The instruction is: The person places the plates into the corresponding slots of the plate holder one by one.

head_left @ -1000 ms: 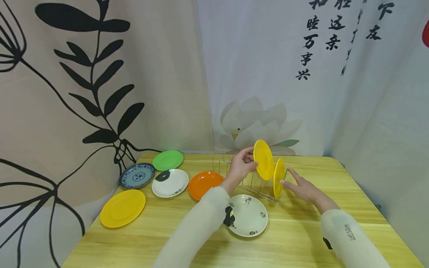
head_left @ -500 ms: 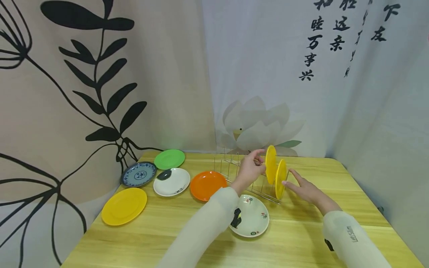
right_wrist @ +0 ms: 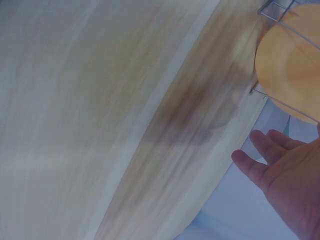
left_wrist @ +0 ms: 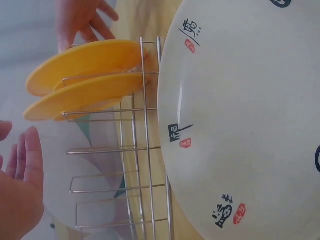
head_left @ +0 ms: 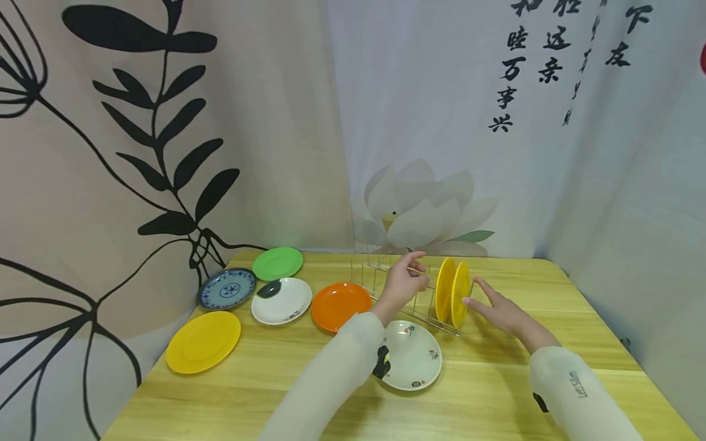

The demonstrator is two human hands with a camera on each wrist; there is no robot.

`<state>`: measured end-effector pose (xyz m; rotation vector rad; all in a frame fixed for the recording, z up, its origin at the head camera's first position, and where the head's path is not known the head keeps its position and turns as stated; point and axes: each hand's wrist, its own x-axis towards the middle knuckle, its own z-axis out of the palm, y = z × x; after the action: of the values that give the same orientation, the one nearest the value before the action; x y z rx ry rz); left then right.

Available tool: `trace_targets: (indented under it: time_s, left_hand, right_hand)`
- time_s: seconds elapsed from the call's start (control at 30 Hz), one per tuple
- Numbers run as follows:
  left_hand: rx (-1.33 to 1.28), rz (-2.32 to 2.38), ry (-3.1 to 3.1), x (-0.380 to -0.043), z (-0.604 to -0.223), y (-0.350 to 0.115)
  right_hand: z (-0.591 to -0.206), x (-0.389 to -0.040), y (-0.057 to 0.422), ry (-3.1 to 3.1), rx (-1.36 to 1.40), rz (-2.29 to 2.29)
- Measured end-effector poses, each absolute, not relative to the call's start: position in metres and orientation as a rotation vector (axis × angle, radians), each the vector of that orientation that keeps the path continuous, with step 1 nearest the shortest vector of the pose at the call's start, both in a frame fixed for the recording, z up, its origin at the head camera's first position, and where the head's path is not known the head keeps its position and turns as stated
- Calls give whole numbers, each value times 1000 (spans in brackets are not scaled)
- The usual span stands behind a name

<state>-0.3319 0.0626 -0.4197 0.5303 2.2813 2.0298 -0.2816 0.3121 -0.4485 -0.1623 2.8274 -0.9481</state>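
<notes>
Two yellow plates, a left one and a right one, stand upright side by side at the right end of the wire dish rack. My left hand hovers over the rack, just left of the plates, holding nothing. Its fingers look relaxed in the left wrist view. My right hand is by the rack's right end, fingers extended, thumb close to the right plate; whether it touches cannot be made out. A white plate with small printed characters lies flat in front of the rack.
Left of the rack lie an orange plate, a white plate with a dark patch, a blue patterned plate, a green plate and a larger yellow plate. A printed curtain hangs behind the wooden table.
My left hand moved a yellow plate right and lowered it into the rack beside the other yellow plate, then let go and drew slightly back left. My right hand stayed put.
</notes>
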Motion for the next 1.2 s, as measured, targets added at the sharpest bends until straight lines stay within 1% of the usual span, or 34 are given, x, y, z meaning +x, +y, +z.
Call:
trace_targets:
  time_s: [0.23,0.67,0.83,1.2]
  left_hand:
    - [497,2050,2290,-333,-418,53]
    - [417,2119,2302,-343,-417,19]
    - [390,2141,2298,-345,-418,7]
    - [262,2230,2264,-349,-421,-38]
  right_hand:
    - [-449,-282,312,2832,-176,-968]
    - [-445,-284,311,2850,-198,-1002]
    - [-444,-283,310,2817,-159,-1009]
    - [-448,-284,311,2783,-115,-1032]
